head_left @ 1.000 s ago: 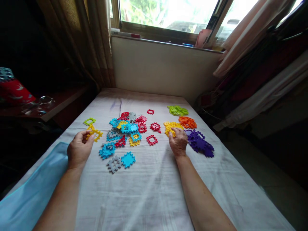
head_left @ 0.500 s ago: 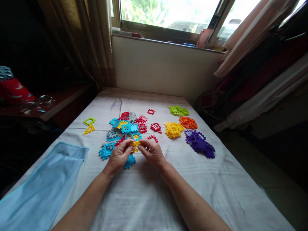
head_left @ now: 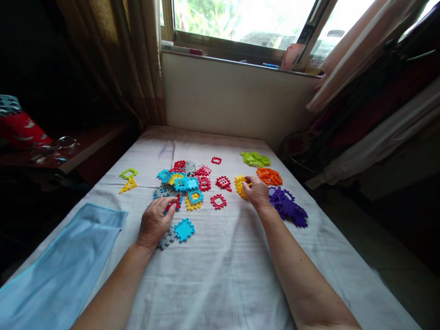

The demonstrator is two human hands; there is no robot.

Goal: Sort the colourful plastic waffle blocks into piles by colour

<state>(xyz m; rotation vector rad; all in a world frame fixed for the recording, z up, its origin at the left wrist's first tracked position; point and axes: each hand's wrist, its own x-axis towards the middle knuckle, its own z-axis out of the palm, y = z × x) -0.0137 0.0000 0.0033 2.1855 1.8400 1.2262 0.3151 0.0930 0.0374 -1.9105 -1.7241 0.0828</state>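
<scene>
We face a daylit window (head_left: 237, 23) above a pale wall (head_left: 223, 96); a brown curtain (head_left: 113, 59) hangs left; dim floor (head_left: 371, 247) shows at our right.

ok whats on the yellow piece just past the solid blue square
A blue frame lies on the yellow piece, which shows below and through the opening; what the rim covers is hidden.

I have a surface under a white sheet (head_left: 213, 279). On its left side I locate a blue cloth (head_left: 68, 261) and, beyond it, a green piece (head_left: 134, 173) beside a yellow piece (head_left: 129, 185). Near centre: a mixed pile (head_left: 186, 184); nearer the camera, a blue square (head_left: 184, 229) and a grey piece (head_left: 168, 238). Rightward I register three red pieces (head_left: 224, 182), then a yellow pile (head_left: 239, 187), green pile (head_left: 255, 159), orange pile (head_left: 270, 176) and purple pile (head_left: 288, 207).
</scene>
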